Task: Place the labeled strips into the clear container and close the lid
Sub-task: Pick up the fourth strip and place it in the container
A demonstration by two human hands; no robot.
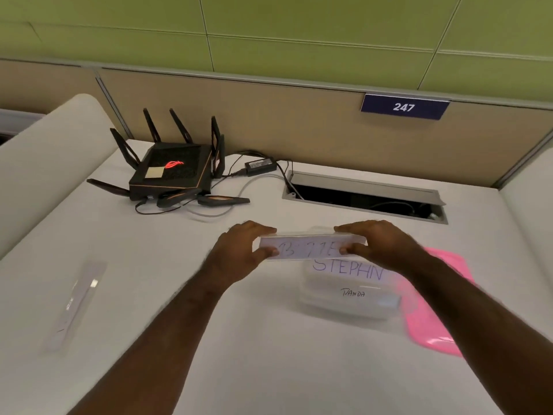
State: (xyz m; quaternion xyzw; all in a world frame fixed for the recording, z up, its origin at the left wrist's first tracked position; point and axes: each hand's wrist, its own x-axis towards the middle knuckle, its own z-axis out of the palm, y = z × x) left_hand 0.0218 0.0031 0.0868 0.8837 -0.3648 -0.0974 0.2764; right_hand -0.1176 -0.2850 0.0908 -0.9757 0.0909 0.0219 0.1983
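Observation:
Both hands hold one white labeled strip [309, 248] level above the desk, blue handwriting blurred on it. My left hand [239, 250] pinches its left end, my right hand [380, 244] its right end. Just below and to the right sits the clear container [347, 298], lid off, with a strip reading "STEPHN" [348, 269] and a smaller one reading "PANDA" [353, 293] inside. The pink lid [431, 319] lies flat at the container's right, partly under my right forearm. Another strip [76, 304] lies on the desk far left, blurred.
A black router [170, 172] with several antennas stands at the back left, its cables and power brick [260, 164] trailing right. An open cable hatch [365, 199] is cut into the desk behind the hands. A beige partition with sign "247" [404, 106] closes the back.

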